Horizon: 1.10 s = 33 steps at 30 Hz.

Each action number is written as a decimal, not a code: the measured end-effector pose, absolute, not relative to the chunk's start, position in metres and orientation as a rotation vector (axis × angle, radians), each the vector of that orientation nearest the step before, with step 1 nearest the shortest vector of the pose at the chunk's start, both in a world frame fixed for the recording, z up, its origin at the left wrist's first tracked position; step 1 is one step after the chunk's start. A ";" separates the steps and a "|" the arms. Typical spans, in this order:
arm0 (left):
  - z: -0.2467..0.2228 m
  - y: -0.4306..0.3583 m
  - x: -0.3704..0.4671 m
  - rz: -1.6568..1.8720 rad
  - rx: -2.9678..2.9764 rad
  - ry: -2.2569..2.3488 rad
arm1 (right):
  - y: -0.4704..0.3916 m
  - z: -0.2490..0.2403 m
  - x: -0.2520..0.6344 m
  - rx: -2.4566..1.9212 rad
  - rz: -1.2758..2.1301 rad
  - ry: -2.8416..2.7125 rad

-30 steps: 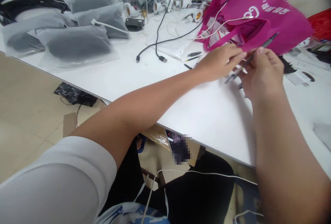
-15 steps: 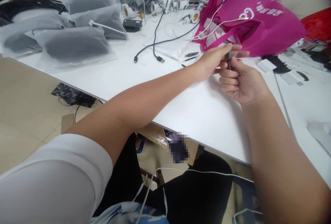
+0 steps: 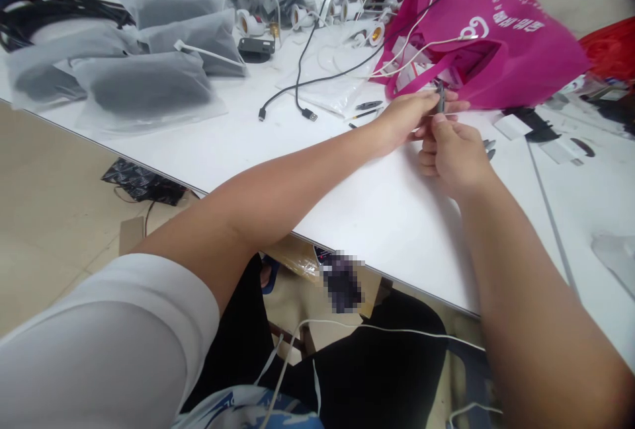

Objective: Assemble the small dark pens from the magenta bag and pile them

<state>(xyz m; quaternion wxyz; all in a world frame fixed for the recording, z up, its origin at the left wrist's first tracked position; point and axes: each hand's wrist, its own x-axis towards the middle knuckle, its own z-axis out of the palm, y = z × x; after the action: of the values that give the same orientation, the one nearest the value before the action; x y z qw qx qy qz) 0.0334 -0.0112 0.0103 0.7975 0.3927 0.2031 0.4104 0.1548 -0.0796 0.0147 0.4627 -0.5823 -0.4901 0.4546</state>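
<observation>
My left hand is closed on a small dark grey piece, pinched near its fingertips and pointing upward. Just below and to the right, my right hand has its thumb and fingers pressed together close under that piece. A grey pointed object sticks out behind the right hand; the rest of it is hidden by the hand. Both hands are above the white table, in front of the pink bag.
Frosted bags with dark contents lie at the left. Black cables, a dark box and lamp sockets are at the back. Small tools lie left of the hands, white pieces to the right.
My right hand has turned and its fingers have shifted, so the grey pointed object now shows behind it. The dark piece in my left hand stands more in view.
</observation>
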 end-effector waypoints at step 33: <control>-0.004 0.002 0.025 0.865 1.044 0.511 | -0.090 0.028 0.144 -1.283 1.195 -1.069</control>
<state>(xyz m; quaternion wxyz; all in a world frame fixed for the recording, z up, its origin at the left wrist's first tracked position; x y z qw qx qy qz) 0.0254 0.0016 -0.0038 0.7490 0.4773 0.2338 0.3955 0.1438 -0.0900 0.0279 0.5177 -0.5345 -0.4454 0.4979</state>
